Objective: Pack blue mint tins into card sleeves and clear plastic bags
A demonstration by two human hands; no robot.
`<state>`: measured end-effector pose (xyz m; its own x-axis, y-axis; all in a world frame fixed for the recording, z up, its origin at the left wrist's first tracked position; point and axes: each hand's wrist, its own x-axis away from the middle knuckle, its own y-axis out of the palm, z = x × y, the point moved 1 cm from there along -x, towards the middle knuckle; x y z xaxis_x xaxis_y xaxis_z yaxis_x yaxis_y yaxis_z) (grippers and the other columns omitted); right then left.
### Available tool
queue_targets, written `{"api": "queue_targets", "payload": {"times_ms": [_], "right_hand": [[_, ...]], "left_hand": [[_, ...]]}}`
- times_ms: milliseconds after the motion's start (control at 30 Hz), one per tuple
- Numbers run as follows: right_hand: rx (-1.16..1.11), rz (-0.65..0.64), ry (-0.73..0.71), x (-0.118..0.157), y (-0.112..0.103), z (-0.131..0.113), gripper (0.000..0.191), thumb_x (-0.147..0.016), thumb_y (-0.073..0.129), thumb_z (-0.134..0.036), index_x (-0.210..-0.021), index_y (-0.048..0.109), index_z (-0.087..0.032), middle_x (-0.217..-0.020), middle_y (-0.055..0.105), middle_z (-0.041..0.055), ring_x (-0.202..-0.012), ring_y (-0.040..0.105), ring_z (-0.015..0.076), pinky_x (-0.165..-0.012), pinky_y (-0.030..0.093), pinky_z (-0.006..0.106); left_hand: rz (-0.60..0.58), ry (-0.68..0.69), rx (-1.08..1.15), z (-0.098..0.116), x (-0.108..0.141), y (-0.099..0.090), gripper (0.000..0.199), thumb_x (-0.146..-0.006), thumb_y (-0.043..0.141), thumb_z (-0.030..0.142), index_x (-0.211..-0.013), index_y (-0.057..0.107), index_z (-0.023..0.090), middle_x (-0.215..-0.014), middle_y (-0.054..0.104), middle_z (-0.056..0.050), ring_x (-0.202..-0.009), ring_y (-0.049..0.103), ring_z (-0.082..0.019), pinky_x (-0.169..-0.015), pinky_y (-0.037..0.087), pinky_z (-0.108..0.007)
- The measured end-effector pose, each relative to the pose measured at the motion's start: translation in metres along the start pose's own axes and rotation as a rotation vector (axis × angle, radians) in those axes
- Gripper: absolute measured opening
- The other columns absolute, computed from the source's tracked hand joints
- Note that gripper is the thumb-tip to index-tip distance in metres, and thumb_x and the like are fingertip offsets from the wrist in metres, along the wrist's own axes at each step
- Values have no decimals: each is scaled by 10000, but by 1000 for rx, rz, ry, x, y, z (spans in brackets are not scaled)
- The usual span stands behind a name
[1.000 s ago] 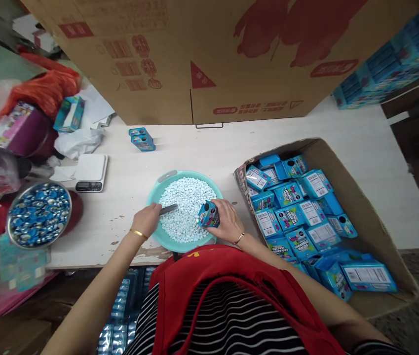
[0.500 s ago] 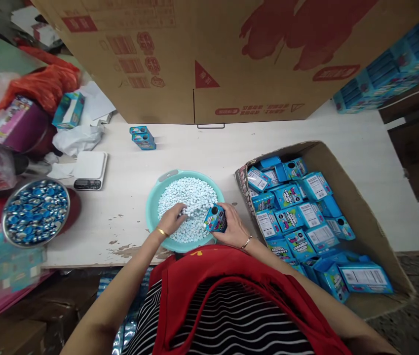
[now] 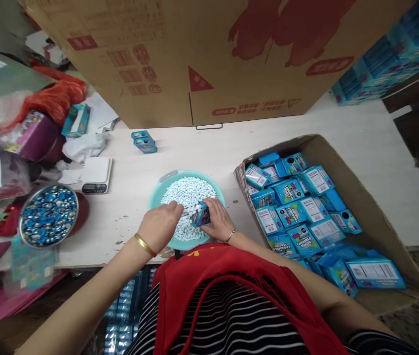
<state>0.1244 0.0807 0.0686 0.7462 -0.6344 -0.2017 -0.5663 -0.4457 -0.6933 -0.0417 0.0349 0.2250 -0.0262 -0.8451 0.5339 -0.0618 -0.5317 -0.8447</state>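
A turquoise basin point(image 3: 155, 193) holds many small white candies point(image 3: 190, 188). My right hand point(image 3: 217, 220) is wrapped round a small blue candy box point(image 3: 201, 215) and holds it tilted above the candies. My left hand point(image 3: 160, 224) is closed at the basin's left side, gripping the thin handle of what looks like a small spoon point(image 3: 187, 211). The spoon's far end carries white candies and meets the box's opening. How full the box is, I cannot see.
To the right, a cardboard carton point(image 3: 375, 222) holds many blue boxes. Left are a bowl of blue and silver wrapped pieces point(image 3: 48, 215) and a white scale point(image 3: 97, 175). Two blue boxes point(image 3: 144, 142) stand behind the basin. A large cardboard box point(image 3: 179, 59) fills the back.
My left hand has risen out of the candies and brought the spoon to the box. My right hand has moved the box slightly left and tilted it towards the spoon. The view has shifted slightly.
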Motion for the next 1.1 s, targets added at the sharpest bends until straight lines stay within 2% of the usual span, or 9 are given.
{"api": "queue_targets", "payload": {"times_ms": [167,267,333,467,567,667,833,967,1100], "right_hand": [[-9,34,-6,0,6,3,779,-679,636,-243,-1353,257,-148,-1269,461,183,-1227,413,329,-1057,317,563],[-10,47,8,1,5,8,792,-683,637,-240,-1364,241,-151,-1289,445,189,-1231,409,334,-1034,345,556],[7,44,29,2,2,11,780,-681,657,-264,-1351,270,-160,-1256,470,183,-1200,435,340,-1001,375,549],[24,-16,68,5,-5,16,797,-660,734,-405,-1311,342,-166,-1168,517,169,-1113,489,341,-929,430,521],[4,-93,99,9,-7,18,844,-629,763,-496,-1297,368,-163,-1154,520,170,-1087,499,343,-890,456,509],[-39,-137,89,15,-5,20,716,-707,710,-501,-1263,392,-181,-1121,531,156,-1063,508,331,-873,464,507],[-159,-140,53,22,-5,21,420,-873,550,-367,-1225,404,-192,-1089,550,148,-1027,521,291,-864,466,472],[-311,-111,92,23,-14,18,334,-870,551,-297,-1175,442,-214,-1084,566,117,-1004,543,251,-859,472,417],[-353,-34,184,20,-19,15,320,-836,582,-271,-1134,477,-227,-1068,577,94,-997,556,239,-862,467,396]], "left_hand": [[20,26,-81,20,4,-28,199,-890,369,93,-947,552,147,-885,590,-90,-823,602,-232,-627,457,-317],[69,-24,-26,0,2,-14,182,-894,386,127,-977,544,162,-894,593,-78,-819,600,-218,-624,451,-305],[93,-113,58,-25,-5,16,173,-896,402,172,-1012,530,168,-934,596,-79,-828,602,-215,-620,449,-300],[6,-242,308,-59,-33,104,187,-865,403,126,-997,533,153,-971,593,-111,-874,602,-229,-680,452,-322],[1,-204,419,-48,-64,155,172,-856,434,127,-984,537,177,-1004,603,-94,-958,582,-217,-784,445,-320],[46,-145,515,-19,-97,179,200,-860,450,161,-1042,527,193,-1076,599,-89,-1014,562,-211,-848,434,-320],[118,-65,659,-3,-116,184,306,-817,475,142,-1122,502,160,-1096,599,-100,-999,568,-207,-870,434,-314],[154,7,731,-25,-91,169,256,-838,492,222,-1089,507,177,-1020,616,-61,-871,583,-176,-796,455,-291],[248,110,749,-49,-52,133,231,-862,502,304,-1052,506,173,-970,612,-60,-794,568,-160,-744,451,-282]]}}
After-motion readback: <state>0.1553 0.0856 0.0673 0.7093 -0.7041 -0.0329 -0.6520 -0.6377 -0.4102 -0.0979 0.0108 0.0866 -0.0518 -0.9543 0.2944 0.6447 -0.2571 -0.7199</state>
